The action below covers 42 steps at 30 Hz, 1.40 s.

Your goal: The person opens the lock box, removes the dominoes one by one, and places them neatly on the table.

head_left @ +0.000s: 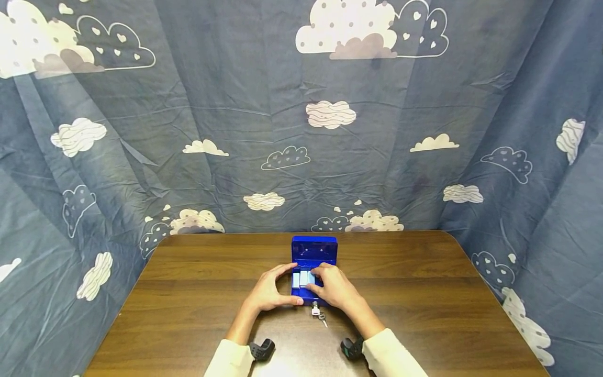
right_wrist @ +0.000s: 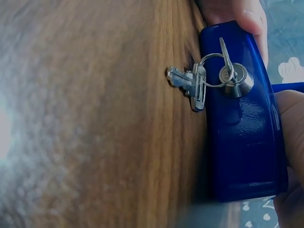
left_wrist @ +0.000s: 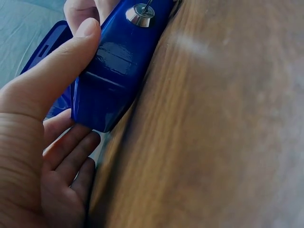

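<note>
A small blue metal cash box (head_left: 308,302) stands on the table with its lid (head_left: 314,248) raised at the back. My left hand (head_left: 267,292) grips the box's left side, thumb on the front rim and fingers toward the back; the left wrist view shows the thumb (left_wrist: 71,59) at the top edge. Inside lie light blue-and-white small blocks (head_left: 296,280), side by side. My right hand (head_left: 335,288) reaches in from the right, with thumb and fingers pinching the rightmost block (head_left: 311,279). One key sits in the front lock (right_wrist: 240,83); a second key (right_wrist: 198,88) hangs from its ring.
The brown wooden table (head_left: 212,272) extends around the box, its far edge against a blue-grey cloud-print curtain (head_left: 282,120). Each wrist carries a black strapped device (head_left: 261,350). The keys stick out toward the table's near side.
</note>
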### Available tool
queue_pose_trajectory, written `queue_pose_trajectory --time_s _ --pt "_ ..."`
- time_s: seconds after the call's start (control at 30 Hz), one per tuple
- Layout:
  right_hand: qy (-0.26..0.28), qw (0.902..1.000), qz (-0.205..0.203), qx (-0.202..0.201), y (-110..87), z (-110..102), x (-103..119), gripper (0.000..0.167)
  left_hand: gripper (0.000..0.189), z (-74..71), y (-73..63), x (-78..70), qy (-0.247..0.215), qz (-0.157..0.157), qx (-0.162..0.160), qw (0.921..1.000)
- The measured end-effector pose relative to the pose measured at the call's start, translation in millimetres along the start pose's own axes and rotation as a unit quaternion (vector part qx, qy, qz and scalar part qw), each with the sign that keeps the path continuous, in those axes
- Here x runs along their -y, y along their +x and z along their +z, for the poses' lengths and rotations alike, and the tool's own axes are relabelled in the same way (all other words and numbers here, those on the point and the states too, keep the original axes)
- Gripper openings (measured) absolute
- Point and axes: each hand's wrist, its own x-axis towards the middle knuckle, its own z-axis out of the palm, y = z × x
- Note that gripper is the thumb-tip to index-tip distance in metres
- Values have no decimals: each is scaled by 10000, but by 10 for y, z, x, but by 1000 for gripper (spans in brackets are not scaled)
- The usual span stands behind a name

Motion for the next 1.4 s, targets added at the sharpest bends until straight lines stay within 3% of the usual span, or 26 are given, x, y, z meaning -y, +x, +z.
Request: queue_pose_trajectory --time_s 0.27,0.73,1.4 --pt "24 9999 141 43 4 30 -13 37 94 13 -1 8 -48 -147 82 9998" --pt "60 9997 199 118 18 6 -8 37 94 7 -1 25 -48 -137 27 9999" --pt "493 9985 126 -188 -2 10 -37 38 94 14 -17 5 -84 -213 16 9997"
